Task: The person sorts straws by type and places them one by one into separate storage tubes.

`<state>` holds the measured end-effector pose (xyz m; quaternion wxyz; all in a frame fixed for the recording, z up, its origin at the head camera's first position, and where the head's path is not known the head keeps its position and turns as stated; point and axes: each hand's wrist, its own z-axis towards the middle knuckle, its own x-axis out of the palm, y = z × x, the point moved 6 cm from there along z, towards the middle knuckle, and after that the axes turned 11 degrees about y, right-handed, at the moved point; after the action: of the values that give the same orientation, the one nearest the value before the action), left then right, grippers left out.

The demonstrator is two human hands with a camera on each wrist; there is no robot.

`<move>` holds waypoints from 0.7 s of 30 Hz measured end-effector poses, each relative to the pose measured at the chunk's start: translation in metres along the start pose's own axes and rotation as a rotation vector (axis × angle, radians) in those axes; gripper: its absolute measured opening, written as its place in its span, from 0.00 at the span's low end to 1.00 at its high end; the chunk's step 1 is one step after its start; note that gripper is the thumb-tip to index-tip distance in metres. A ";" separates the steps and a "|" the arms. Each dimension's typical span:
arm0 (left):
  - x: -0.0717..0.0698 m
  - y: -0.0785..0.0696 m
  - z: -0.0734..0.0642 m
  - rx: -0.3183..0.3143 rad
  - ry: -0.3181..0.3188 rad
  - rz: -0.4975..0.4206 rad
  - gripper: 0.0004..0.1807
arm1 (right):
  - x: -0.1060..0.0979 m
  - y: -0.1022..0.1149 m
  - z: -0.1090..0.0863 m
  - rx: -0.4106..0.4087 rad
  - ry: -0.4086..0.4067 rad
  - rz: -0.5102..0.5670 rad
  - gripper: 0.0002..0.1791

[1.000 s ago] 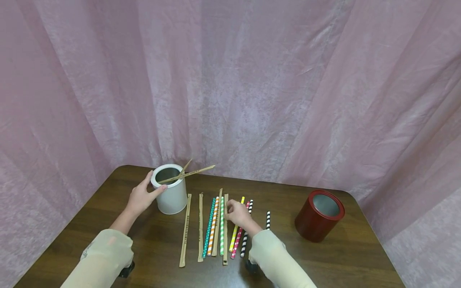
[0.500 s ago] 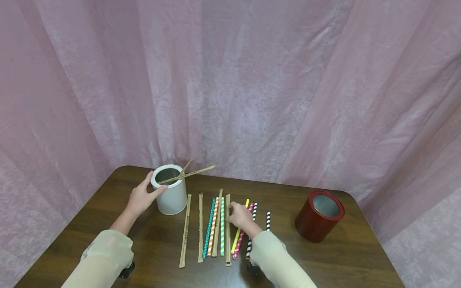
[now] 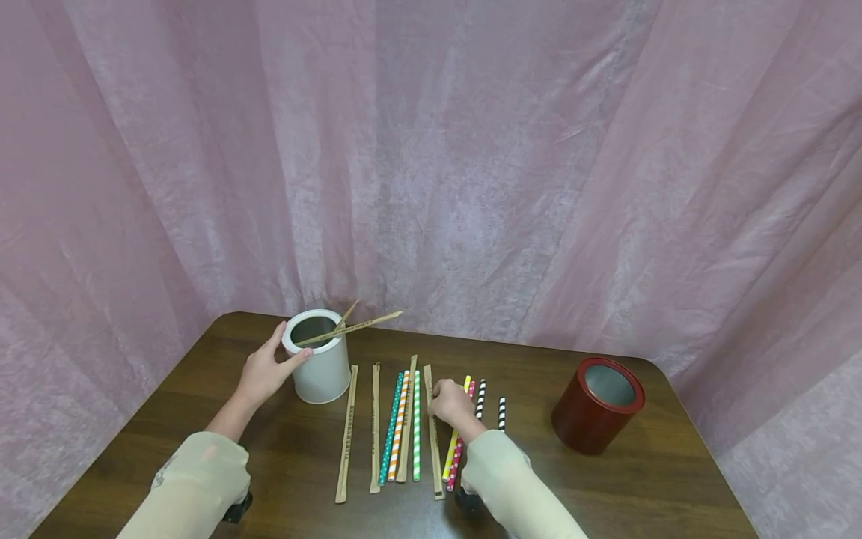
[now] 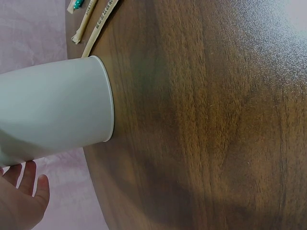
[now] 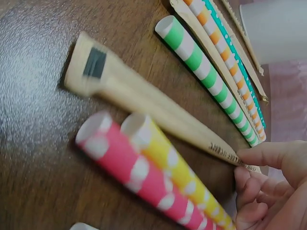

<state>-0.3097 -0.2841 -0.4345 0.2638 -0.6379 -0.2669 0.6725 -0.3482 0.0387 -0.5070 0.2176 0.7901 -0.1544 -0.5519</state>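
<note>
My left hand (image 3: 267, 372) holds the white can (image 3: 322, 374) by its rim, thumb at the front and fingers round the left side. Two brown paper-wrapped straws (image 3: 377, 320) lean out of that can. Over the table's middle, my right hand (image 3: 453, 404) pinches another paper-wrapped straw (image 5: 158, 103) between thumb and fingers, near its far end. Yellow (image 5: 170, 158) and pink dotted straws (image 5: 139, 167) lie to the right of it, partly under the hand. On its left lies a green-striped straw (image 5: 204, 69).
A red can (image 3: 592, 419) stands at the right of the wooden table (image 3: 646, 486). More paper-wrapped straws (image 3: 347, 434), a teal straw (image 3: 390, 427) and an orange-striped straw (image 3: 399, 427) lie left of centre. Black-striped straws (image 3: 501, 412) lie right. A pink curtain (image 3: 431, 172) hangs behind.
My right hand has shifted slightly right with the paper-wrapped straw, opening a gap beside the green-striped one. The yellow, pink and one black-striped straw have shifted right too. My left hand stays put.
</note>
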 end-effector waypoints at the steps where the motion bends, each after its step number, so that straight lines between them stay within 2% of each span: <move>1: 0.000 0.000 0.000 0.001 0.000 0.000 0.47 | 0.000 0.000 0.000 0.007 -0.002 0.001 0.15; 6: 0.001 0.000 0.000 0.004 -0.001 -0.002 0.47 | 0.001 -0.002 -0.001 0.023 -0.012 0.011 0.10; 10: 0.001 0.000 0.000 0.003 0.000 -0.005 0.47 | 0.001 -0.001 -0.001 -0.011 -0.004 0.073 0.07; 16: 0.001 0.002 0.001 -0.002 -0.003 -0.006 0.47 | -0.008 0.008 -0.005 -0.106 0.041 0.297 0.05; 21: 0.000 0.002 0.001 -0.001 -0.001 -0.009 0.48 | -0.018 0.018 -0.008 -0.150 0.088 0.466 0.06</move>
<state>-0.3106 -0.2855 -0.4360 0.2662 -0.6365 -0.2703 0.6715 -0.3473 0.0336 -0.4811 0.4036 0.7381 -0.2816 -0.4615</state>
